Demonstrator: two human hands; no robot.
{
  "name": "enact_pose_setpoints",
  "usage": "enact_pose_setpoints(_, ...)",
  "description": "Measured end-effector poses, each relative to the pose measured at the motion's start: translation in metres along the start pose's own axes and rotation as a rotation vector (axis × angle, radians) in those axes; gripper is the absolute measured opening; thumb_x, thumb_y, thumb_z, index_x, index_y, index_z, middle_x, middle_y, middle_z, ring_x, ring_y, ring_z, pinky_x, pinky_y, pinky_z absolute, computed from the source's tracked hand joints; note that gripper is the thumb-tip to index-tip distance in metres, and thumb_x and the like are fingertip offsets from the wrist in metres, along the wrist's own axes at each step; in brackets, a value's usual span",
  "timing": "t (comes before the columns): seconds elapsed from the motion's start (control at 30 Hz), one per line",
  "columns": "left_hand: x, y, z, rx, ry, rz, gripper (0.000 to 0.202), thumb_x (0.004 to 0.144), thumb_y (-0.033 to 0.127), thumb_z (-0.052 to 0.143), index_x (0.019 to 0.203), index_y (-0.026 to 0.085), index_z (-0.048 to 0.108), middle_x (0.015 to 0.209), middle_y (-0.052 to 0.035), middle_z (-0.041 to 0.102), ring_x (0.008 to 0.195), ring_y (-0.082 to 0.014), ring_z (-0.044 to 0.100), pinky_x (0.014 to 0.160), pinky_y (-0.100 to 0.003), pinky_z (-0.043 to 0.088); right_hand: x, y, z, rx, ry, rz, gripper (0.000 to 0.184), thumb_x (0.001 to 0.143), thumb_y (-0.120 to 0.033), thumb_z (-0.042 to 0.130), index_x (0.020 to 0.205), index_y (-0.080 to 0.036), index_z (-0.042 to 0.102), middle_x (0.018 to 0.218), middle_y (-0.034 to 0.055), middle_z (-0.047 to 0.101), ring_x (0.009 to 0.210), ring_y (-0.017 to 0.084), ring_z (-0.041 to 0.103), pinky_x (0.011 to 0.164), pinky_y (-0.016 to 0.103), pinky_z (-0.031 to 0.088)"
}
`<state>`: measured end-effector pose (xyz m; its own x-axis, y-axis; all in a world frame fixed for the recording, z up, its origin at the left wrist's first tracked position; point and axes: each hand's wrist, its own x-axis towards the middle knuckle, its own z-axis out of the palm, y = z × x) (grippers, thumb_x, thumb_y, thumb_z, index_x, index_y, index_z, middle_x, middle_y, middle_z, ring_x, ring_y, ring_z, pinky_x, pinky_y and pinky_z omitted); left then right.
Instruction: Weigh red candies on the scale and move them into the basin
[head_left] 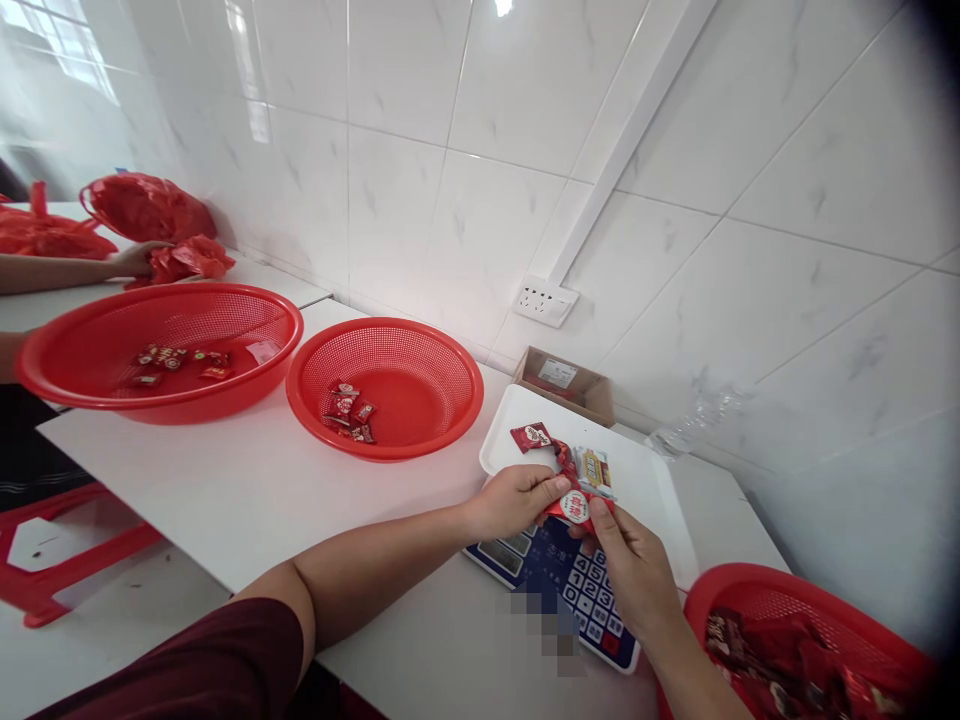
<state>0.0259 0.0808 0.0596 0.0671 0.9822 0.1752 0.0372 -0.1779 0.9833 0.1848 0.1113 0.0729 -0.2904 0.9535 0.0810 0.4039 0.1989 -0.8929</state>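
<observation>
My left hand [517, 500] and my right hand [634, 570] meet over a white electronic scale [652, 480] with a blue keypad [570, 585]. Both pinch a bunch of red wrapped candies [577, 498] just above the scale's tray. One loose red candy [531, 437] lies on the tray's far left corner. A red mesh basket [862, 640] full of dark red candy packets sits by my right wrist. Another red basket [442, 375] with a few candies stands to the left of the scale.
A larger red basket [90, 340] with a few candies sits far left. Another person's hand [139, 258] rests on red plastic bags [150, 210] at the back left. A small cardboard box [562, 380] and a wall socket [545, 300] are behind the scale. A red stool [52, 550] stands below.
</observation>
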Motion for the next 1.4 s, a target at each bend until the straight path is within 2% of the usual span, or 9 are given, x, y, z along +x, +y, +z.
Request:
enact_pose_setpoints(0.77, 0.0003, 0.0016, 0.0004, -0.081, -0.029, -0.041, 0.046, 0.081, 0.060, 0.039, 0.063, 0.017, 0.042, 0.053, 0.0056, 0.041, 0.048, -0.0085, 0.042, 0.047, -0.020, 0.037, -0.0017, -0.0026, 0.0018, 0.050, -0.018, 0.001, 0.054, 0.070, -0.068, 0.050, 0.076, -0.016, 0.065, 0.058, 0.0029, 0.061, 0.056, 0.018, 0.053, 0.053, 0.028, 0.045)
enact_pose_setpoints(1.4, 0.0001, 0.0005, 0.0009, -0.077, -0.043, -0.055, 0.046, 0.081, 0.060, 0.039, 0.067, 0.017, 0.044, 0.054, 0.0049, 0.044, 0.049, -0.0091, 0.043, 0.049, -0.021, 0.039, -0.0023, -0.0034, 0.0017, 0.058, -0.026, -0.003, 0.053, 0.072, -0.067, 0.049, 0.074, -0.016, 0.063, 0.056, 0.0023, 0.059, 0.056, 0.017, 0.053, 0.053, 0.028, 0.045)
